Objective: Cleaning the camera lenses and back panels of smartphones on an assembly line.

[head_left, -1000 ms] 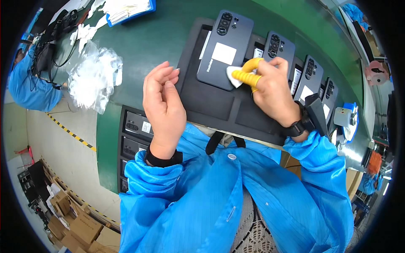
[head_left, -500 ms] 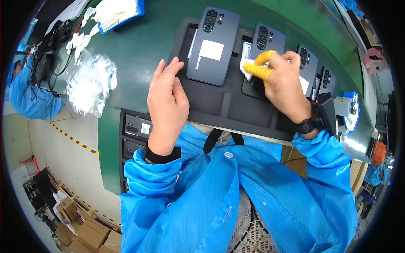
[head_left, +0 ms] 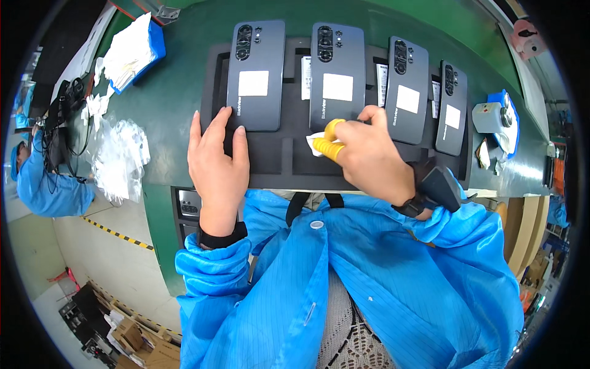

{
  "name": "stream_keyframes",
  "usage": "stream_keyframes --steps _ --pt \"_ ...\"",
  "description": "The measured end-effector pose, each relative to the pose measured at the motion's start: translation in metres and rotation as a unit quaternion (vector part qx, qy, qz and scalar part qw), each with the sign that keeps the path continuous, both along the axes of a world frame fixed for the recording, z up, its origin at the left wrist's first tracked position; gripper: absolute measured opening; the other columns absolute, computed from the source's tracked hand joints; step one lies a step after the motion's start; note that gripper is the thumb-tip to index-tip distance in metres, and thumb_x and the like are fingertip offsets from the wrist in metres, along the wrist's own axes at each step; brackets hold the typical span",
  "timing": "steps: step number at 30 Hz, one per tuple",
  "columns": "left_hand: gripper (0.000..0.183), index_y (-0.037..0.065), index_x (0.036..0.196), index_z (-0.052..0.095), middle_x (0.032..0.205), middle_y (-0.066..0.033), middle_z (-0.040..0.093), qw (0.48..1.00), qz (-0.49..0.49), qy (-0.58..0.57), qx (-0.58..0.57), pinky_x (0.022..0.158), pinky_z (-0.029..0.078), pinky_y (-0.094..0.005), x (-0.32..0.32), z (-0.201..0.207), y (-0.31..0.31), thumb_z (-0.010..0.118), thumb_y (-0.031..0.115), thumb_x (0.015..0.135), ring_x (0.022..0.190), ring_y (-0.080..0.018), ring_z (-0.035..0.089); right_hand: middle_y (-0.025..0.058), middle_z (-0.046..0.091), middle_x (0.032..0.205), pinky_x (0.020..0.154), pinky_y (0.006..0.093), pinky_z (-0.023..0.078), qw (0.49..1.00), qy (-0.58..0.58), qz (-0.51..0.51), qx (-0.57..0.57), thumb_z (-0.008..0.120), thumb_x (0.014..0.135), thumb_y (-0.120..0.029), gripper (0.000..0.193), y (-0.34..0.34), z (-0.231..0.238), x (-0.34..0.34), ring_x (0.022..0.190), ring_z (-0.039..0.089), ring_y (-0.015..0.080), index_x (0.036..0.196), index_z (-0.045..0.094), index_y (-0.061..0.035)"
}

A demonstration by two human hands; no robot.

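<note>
Several dark blue-grey smartphones lie back side up in a row on a black foam tray (head_left: 264, 166), each with a white square sticker. My left hand (head_left: 218, 163) is open, fingers spread, at the lower left corner of the leftmost smartphone (head_left: 260, 111). Yellow finger covers sit on two fingers of my right hand (head_left: 375, 154), which pinches a white wipe (head_left: 316, 144). That wipe is at the bottom edge of the second smartphone (head_left: 336, 55); whether it touches the phone I cannot tell. Farther right lie the third smartphone (head_left: 409, 67) and the rightmost smartphone (head_left: 452, 92).
A blue bin of white wipes (head_left: 132, 55) and a heap of clear plastic bags (head_left: 121, 160) are on the green table's left. A white bottle (head_left: 488, 117) stands by a blue tray at right. Another person's blue sleeve (head_left: 52, 184) shows far left.
My right hand has drawn the wipe down from the second phone's upper part to its bottom edge. The view has shifted, bringing all the phones into fuller sight.
</note>
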State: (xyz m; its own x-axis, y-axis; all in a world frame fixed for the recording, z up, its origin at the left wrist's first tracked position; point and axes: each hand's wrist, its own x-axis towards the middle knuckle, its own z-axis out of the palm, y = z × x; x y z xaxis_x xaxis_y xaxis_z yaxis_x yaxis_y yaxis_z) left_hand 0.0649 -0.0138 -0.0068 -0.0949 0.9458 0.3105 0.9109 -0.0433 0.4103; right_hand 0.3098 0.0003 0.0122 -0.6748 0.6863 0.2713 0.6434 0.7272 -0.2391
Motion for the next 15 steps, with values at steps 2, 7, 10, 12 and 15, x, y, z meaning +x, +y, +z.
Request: stream_keyframes --steps 2,7,10,12,15 --pt "0.031 0.008 0.120 0.065 0.123 -0.0193 0.063 1.000 -0.004 0.002 0.004 0.101 0.043 -0.0436 0.000 0.000 0.002 0.063 0.019 0.091 0.130 -0.0393 0.047 0.0043 0.058 0.084 0.085 0.0408 0.034 0.999 0.020 -0.036 0.014 0.063 0.074 0.000 0.017 0.000 0.005 0.007 0.076 0.058 0.0181 0.086 0.074 -0.0060" --pt "0.032 0.008 0.120 0.065 0.123 -0.0229 0.062 1.000 0.009 0.005 0.011 0.101 0.043 -0.0433 0.000 -0.002 0.001 0.063 0.019 0.091 0.128 -0.0401 0.048 0.0041 0.059 0.086 0.081 0.0385 0.034 0.994 0.069 -0.062 0.052 0.062 0.075 0.000 0.020 0.006 0.008 0.004 0.077 0.057 0.0174 0.089 0.074 -0.0079" --pt "0.032 0.008 0.121 0.064 0.124 -0.0243 0.061 1.000 0.007 0.010 0.011 0.100 0.043 -0.0428 -0.002 -0.002 -0.001 0.063 0.018 0.091 0.127 -0.0400 0.049 0.0041 0.056 0.081 0.083 0.0392 0.035 0.996 0.024 -0.056 0.062 0.067 0.076 -0.010 0.007 0.002 -0.007 -0.018 0.073 0.059 0.0173 0.075 0.071 -0.0045" --pt "0.032 0.008 0.121 0.064 0.125 -0.0244 0.060 1.000 0.004 0.012 0.010 0.100 0.044 -0.0426 -0.001 -0.001 -0.001 0.063 0.018 0.091 0.127 -0.0398 0.050 0.0038 0.055 0.079 0.083 0.0388 0.035 0.993 0.033 -0.055 0.097 0.068 0.074 -0.012 0.008 -0.002 -0.008 -0.020 0.074 0.059 0.0173 0.071 0.069 -0.0051" --pt "0.032 0.008 0.121 0.064 0.125 -0.0242 0.060 1.000 0.004 0.001 0.013 0.100 0.043 -0.0421 0.002 -0.001 0.000 0.063 0.018 0.091 0.126 -0.0394 0.050 0.0039 0.055 0.080 0.084 0.0388 0.034 0.996 0.032 -0.052 0.063 0.068 0.073 -0.009 0.006 -0.008 -0.005 -0.012 0.073 0.059 0.0181 0.070 0.069 -0.0044"
